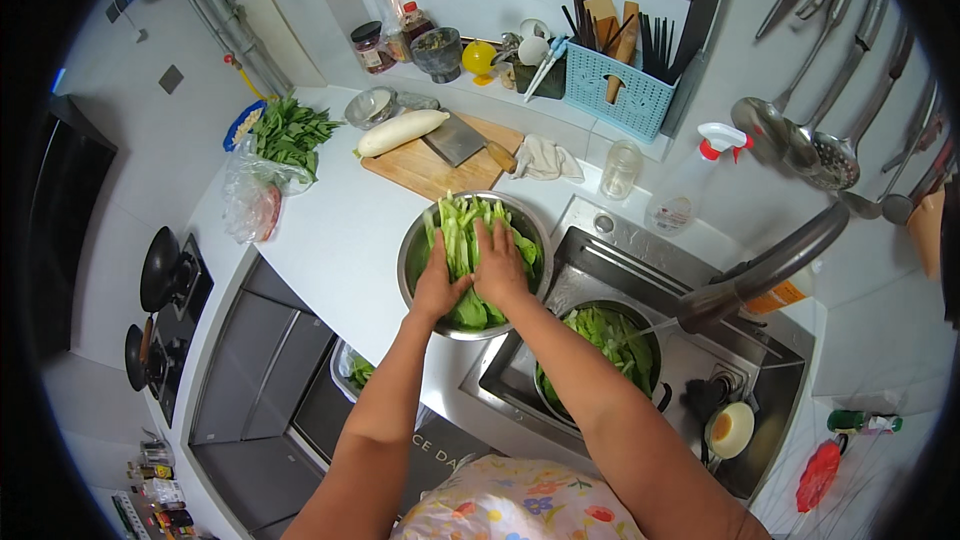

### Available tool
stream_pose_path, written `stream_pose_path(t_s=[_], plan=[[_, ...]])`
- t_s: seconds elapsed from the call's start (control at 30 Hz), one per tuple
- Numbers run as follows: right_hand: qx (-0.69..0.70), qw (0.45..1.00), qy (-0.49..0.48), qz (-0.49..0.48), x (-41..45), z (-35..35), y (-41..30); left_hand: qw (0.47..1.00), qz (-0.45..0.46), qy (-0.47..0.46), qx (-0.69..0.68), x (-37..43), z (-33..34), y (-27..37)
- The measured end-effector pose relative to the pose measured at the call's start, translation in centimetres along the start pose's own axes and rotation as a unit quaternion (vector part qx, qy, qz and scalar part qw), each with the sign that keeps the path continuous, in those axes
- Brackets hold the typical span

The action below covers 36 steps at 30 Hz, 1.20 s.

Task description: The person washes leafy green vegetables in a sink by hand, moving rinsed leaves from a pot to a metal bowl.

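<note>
A bunch of leafy greens with pale stems point(459, 229) lies in a stainless steel bowl point(409, 262) on the counter, beside the sink's left edge. My left hand point(437, 281) cups the bunch from the left, thumb pointing inward. On its right side, my right hand point(498, 266) rests with fingers spread over stems and leaves. The two hands hold the bunch between them; their palms are hidden. More greens point(611, 345) sit in a pot point(658, 364) in the sink, partly behind my right forearm, with water running in from the faucet point(765, 262).
Behind the bowl, a cutting board point(412, 169) carries a white radish point(401, 133) and a cleaver point(456, 141). A glass jar point(621, 171) and spray bottle point(679, 191) stand behind the sink point(780, 382). A small pan point(730, 429) lies in the sink. Leafy herbs point(292, 135) lie at left.
</note>
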State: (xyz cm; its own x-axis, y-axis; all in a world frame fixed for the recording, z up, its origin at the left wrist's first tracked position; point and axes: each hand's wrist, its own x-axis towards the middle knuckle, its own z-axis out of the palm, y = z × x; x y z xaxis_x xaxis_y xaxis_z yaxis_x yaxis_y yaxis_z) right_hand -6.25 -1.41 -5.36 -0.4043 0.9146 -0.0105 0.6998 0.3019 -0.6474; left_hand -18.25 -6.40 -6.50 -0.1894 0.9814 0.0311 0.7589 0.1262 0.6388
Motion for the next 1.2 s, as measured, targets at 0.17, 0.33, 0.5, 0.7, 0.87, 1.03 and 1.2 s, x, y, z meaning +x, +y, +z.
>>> stream_pose_path(t_s=[0.17,0.33,0.5,0.7,0.87,1.03,1.2], plan=[[-0.078,0.995,-0.047,-0.046,0.2,2.2,0.9,0.998,-0.048,-0.018,0.024,0.0,1.0,0.3],[-0.06,0.995,-0.08,0.012,0.0,0.1,0.4,1.0,-0.024,0.001,-0.008,0.6,2.2,-0.2],[0.056,0.979,0.141,-0.138,-3.1,-1.7,-0.6,0.984,0.028,0.125,0.123,-1.1,-0.3,1.2],[0.382,0.882,0.272,-0.046,-7.1,-3.6,5.9,0.977,0.128,0.172,0.013,-1.9,1.7,9.9],[0.647,0.718,0.216,0.141,-11.3,-8.0,12.5,0.924,0.064,-0.201,-0.318,-3.1,9.9,15.2],[0.642,0.708,0.187,0.23,-15.2,-9.8,18.7,0.836,-0.019,-0.31,-0.452,-2.2,15.7,18.1],[0.519,0.768,0.119,0.357,-18.2,-4.7,24.5,0.82,-0.088,-0.358,-0.439,-2.5,20.1,18.4]])
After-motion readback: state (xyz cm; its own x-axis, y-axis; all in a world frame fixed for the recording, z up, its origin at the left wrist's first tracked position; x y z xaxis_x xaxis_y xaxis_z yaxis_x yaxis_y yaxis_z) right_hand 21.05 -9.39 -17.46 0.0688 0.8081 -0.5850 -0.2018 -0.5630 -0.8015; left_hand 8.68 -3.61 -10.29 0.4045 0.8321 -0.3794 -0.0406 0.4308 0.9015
